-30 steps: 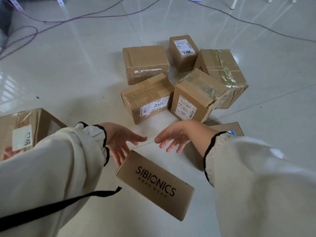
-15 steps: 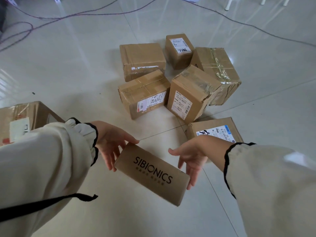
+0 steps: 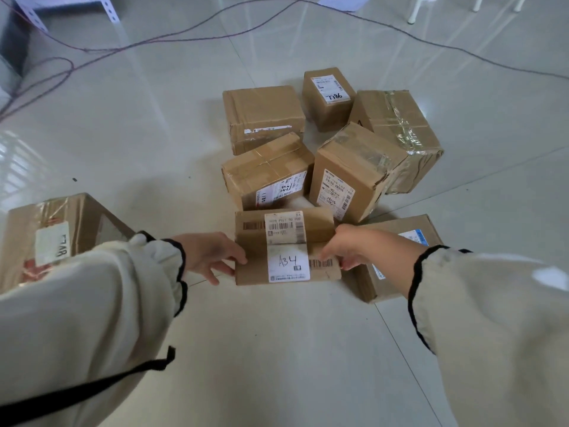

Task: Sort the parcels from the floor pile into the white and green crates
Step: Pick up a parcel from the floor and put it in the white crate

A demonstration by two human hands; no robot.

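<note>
I hold a small flat cardboard parcel [image 3: 286, 246] above the floor, label side up; its white label reads "A34". My left hand [image 3: 212, 255] grips its left edge and my right hand [image 3: 351, 249] grips its right edge. Beyond it lies the floor pile: a taped box with a side label [image 3: 268, 171], a taller box with a barcode label [image 3: 348, 174], a plain box [image 3: 263, 118], a small box marked "T186" [image 3: 328, 97], and a box wrapped in clear tape [image 3: 400, 137]. No crate is in view.
A flat box with a blue-edged label [image 3: 400, 241] lies under my right wrist. A large taped box [image 3: 52, 238] sits at the left, by my left sleeve. Cables [image 3: 184, 38] run across the tiled floor at the back. White furniture legs [image 3: 414, 10] stand top right.
Both hands closed on the small parcel, lifted it and turned it over. The printed "SIBIONICS" face faced up before; now the labelled "A34" face does, and it sits level.
</note>
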